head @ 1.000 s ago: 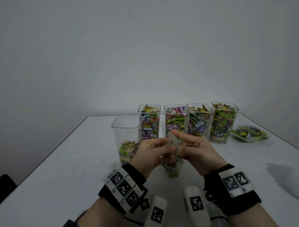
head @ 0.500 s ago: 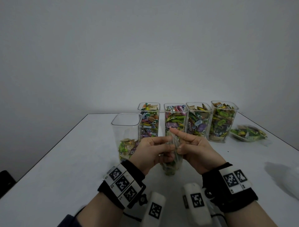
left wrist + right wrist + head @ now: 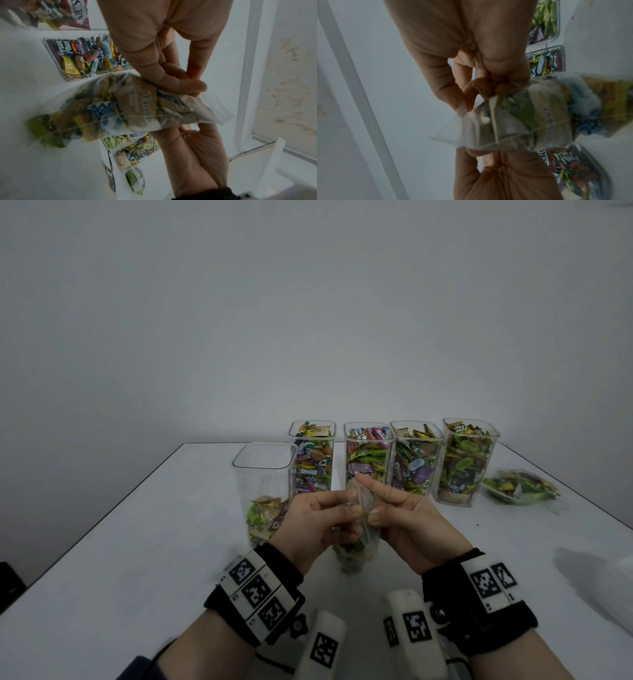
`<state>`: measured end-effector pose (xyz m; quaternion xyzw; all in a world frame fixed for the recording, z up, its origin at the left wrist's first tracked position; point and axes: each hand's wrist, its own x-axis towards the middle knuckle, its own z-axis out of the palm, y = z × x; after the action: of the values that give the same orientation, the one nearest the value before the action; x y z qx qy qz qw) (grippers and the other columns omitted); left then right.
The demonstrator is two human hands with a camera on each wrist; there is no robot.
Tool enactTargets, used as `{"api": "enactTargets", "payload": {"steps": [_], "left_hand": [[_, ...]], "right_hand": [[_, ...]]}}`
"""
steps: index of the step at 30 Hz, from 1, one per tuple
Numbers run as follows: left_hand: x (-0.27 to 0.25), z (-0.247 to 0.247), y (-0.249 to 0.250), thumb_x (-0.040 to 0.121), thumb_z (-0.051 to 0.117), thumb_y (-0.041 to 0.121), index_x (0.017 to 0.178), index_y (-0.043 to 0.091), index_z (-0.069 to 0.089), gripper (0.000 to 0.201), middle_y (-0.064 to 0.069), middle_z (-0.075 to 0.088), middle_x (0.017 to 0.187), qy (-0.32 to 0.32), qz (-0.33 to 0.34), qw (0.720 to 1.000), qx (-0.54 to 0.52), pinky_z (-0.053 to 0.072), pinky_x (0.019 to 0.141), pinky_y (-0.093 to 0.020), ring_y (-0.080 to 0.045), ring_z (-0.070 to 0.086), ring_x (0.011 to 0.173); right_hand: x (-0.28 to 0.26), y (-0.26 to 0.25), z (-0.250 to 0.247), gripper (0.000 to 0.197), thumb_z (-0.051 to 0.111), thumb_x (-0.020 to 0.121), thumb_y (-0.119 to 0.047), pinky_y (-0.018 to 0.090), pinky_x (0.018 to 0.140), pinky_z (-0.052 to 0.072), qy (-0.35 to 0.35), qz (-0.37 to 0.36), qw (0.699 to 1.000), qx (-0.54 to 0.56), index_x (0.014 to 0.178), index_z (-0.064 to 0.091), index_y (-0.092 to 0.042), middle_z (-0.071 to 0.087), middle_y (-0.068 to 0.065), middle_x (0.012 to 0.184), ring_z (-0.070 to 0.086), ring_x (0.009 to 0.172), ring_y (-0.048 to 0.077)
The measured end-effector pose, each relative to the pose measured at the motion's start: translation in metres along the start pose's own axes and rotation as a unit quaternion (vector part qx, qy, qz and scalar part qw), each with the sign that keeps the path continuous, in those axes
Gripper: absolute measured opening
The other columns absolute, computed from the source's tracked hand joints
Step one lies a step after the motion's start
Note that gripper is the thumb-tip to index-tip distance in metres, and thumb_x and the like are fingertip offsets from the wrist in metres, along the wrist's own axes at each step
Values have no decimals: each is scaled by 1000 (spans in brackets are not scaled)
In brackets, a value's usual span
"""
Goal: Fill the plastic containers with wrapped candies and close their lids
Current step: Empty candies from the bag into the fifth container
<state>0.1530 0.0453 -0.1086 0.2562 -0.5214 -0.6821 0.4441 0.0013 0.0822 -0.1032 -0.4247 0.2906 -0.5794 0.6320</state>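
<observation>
Both my hands hold a clear zip bag of wrapped candies upright above the table's middle. My left hand pinches the left side of the bag's top strip and my right hand pinches the right side, its index finger sticking up. Up close in the left wrist view, the bag hangs from my left fingers, and in the right wrist view the bag hangs under my right fingers. A clear container just left of my hands is open, with candies only at its bottom.
Behind my hands stands a row of several open containers filled with candies to the rim. Another bag of candies lies at the back right. A pale blurred object sits at the right edge. The white table ends close on the left.
Both hands keep the same pinch on the bag's top; the bag has barely moved. The head view has shifted slightly.
</observation>
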Motion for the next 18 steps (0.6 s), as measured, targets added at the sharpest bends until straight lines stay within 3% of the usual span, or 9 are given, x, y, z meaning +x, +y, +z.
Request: {"api": "enactTargets", "payload": {"steps": [3,6,7,9,10,13,15,18], "left_hand": [[-1,0,1,84,56,-8,79,5,73,22,-7,60,55,-5,-4,1000,-4,49,45,-19,-13,58,47],[0,-1,2,85,54,-7,75,7,76,28,-6,58,53,8,-15,1000,-14,48,44,-19,-12,56,45],[1,-2,2,86,52,-7,74,7,77,31,-5,56,51,21,-21,999,-26,47,43,-19,-11,55,44],[3,-3,3,87,49,-6,75,6,78,33,-4,54,49,44,-32,997,-52,45,41,-18,-10,53,42],[3,-3,3,86,50,-5,75,6,78,31,-4,54,49,49,-32,997,-55,45,41,-17,-10,53,42],[3,-1,1,86,57,-2,79,7,77,24,-6,58,54,65,-14,997,-25,48,44,-18,-11,57,46],[3,-3,1,86,60,-2,79,8,77,21,-7,60,56,92,4,996,0,48,46,-19,-11,57,48],[5,-10,4,85,63,0,74,10,78,21,-6,61,57,125,43,991,37,47,47,-19,-11,56,49]], "right_hand": [[0,1,1,47,57,60,5,28,72,54,3,4,1000,9,98,75,-16,41,21,106,46,83,27],[1,0,-4,59,55,63,4,35,76,55,11,13,1000,27,120,61,-9,48,30,112,50,94,31],[1,-2,-5,63,53,65,3,40,78,54,17,22,999,36,127,55,-8,46,39,121,50,99,33],[1,-5,-7,65,49,69,-1,42,80,47,23,39,998,50,133,49,-11,29,46,132,44,103,34],[1,-5,-8,66,48,69,-2,41,79,45,29,44,997,48,134,48,-14,32,47,123,43,101,33],[4,-3,-14,59,51,66,-4,34,71,42,73,32,996,38,123,57,-19,53,15,84,50,75,24],[4,-4,-16,53,56,65,-2,26,66,38,116,8,992,42,116,61,-15,49,3,62,42,57,13],[3,-6,-20,37,62,69,7,18,50,38,176,-46,983,1,103,67,-8,48,2,57,36,53,11]]}}
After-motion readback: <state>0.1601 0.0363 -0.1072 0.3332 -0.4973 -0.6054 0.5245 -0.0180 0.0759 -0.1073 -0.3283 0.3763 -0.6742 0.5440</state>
